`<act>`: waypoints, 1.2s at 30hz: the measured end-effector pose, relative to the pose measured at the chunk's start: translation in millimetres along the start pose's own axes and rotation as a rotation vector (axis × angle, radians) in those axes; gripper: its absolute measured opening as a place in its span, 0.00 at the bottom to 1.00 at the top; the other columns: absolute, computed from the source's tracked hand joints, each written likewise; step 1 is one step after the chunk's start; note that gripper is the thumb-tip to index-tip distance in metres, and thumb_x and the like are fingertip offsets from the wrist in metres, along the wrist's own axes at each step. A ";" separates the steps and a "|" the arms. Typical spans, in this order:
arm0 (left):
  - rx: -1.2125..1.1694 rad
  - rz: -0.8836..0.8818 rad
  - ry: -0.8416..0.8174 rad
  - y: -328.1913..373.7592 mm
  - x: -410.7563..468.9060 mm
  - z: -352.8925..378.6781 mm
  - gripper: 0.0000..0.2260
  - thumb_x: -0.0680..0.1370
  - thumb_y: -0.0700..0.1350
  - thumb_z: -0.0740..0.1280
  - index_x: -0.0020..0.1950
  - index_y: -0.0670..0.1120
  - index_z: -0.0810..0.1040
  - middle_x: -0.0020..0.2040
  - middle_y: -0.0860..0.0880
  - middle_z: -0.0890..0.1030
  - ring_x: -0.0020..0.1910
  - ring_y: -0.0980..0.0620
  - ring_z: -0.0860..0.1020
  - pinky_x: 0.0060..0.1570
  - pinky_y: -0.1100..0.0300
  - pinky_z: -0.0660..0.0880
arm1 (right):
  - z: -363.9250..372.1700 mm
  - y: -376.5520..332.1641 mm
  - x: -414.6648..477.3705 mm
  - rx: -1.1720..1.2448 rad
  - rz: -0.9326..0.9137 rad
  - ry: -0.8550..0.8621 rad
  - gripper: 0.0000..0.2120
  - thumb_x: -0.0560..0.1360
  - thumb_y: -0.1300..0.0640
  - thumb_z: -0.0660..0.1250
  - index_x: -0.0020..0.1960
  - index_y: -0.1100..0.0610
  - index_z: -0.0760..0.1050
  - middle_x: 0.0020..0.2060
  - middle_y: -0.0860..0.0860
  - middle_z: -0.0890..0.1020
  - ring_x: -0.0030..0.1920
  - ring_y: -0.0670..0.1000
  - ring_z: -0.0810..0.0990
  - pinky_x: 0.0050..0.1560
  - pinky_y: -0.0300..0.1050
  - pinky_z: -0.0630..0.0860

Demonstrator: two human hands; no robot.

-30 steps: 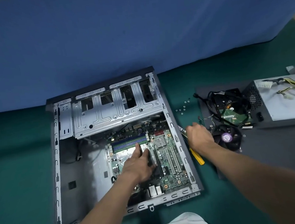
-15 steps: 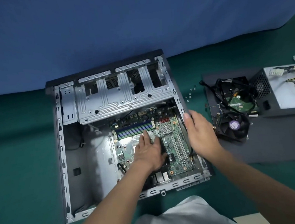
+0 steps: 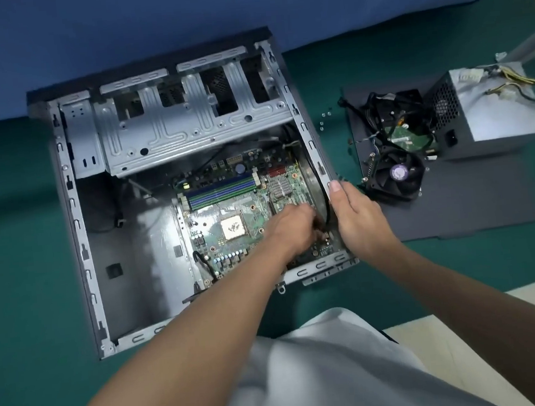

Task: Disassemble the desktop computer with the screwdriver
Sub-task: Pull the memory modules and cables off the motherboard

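two hands: one left hand (image 3: 289, 230), one right hand (image 3: 357, 214). one open grey metal computer case (image 3: 76, 219) around and under them. one green motherboard (image 3: 231, 251) beneath the left hand, with one square silver processor (image 3: 233, 227) just left of that hand and one small ribbed silver heatsink (image 3: 280, 187) just beyond it. right of the right hand: one black round cooler fan (image 3: 397, 172), one green-boarded hard drive (image 3: 410, 135), one grey boxy power supply (image 3: 494, 111), one flat dark grey panel (image 3: 470, 207). beyond the right hand, at least four tiny silver screws (image 3: 323, 115); the exact number is unclear.
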State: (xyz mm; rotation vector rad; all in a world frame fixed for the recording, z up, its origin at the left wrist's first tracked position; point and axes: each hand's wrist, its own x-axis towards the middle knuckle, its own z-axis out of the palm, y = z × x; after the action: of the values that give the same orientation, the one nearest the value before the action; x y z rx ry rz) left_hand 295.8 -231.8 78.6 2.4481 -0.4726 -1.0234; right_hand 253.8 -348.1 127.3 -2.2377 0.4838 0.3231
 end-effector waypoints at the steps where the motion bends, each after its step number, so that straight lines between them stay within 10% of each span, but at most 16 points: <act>1: 0.002 -0.006 -0.005 1.7 0.3 0.2 0.06 0.76 0.45 0.70 0.53 0.48 0.79 0.44 0.50 0.81 0.42 0.51 0.80 0.44 0.55 0.80 | 0.5 0.2 0.2 -0.004 0.004 0.004 0.16 0.81 0.41 0.46 0.43 0.45 0.66 0.36 0.44 0.74 0.42 0.50 0.73 0.46 0.44 0.66; 6: 0.111 0.020 0.098 9.9 1.3 -0.3 0.10 0.78 0.41 0.65 0.38 0.48 0.70 0.35 0.49 0.73 0.34 0.52 0.73 0.36 0.58 0.69 | 0.1 -2.9 4.8 -0.028 -0.011 -0.010 0.15 0.82 0.43 0.46 0.41 0.47 0.63 0.36 0.45 0.71 0.46 0.54 0.70 0.48 0.49 0.62; 14: -0.040 0.068 0.146 18.2 -0.3 -1.5 0.10 0.80 0.39 0.57 0.43 0.42 0.77 0.38 0.47 0.73 0.38 0.48 0.70 0.46 0.54 0.70 | -0.7 -2.0 6.8 -0.023 -0.022 -0.018 0.15 0.82 0.43 0.47 0.50 0.52 0.65 0.41 0.48 0.72 0.48 0.52 0.68 0.50 0.49 0.65; 25: -0.403 -0.096 0.010 18.4 -1.2 -3.1 0.14 0.75 0.43 0.59 0.30 0.44 0.71 0.27 0.48 0.71 0.23 0.51 0.68 0.28 0.58 0.70 | -0.3 -1.5 6.6 -0.045 -0.025 -0.014 0.13 0.82 0.42 0.46 0.47 0.48 0.61 0.41 0.47 0.71 0.46 0.51 0.69 0.49 0.47 0.63; 36: -0.237 -0.005 0.092 16.1 -1.5 -0.3 0.12 0.78 0.38 0.60 0.35 0.44 0.72 0.29 0.50 0.73 0.23 0.57 0.70 0.26 0.66 0.71 | -0.6 -4.0 5.7 -0.069 -0.019 -0.008 0.15 0.82 0.42 0.46 0.41 0.48 0.62 0.37 0.46 0.71 0.40 0.48 0.70 0.46 0.48 0.63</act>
State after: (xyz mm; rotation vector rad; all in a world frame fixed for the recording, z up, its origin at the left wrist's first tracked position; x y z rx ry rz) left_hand 292.8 -244.6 88.0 2.2744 -0.2961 -0.9077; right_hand 260.8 -347.6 128.2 -2.3057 0.4527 0.3431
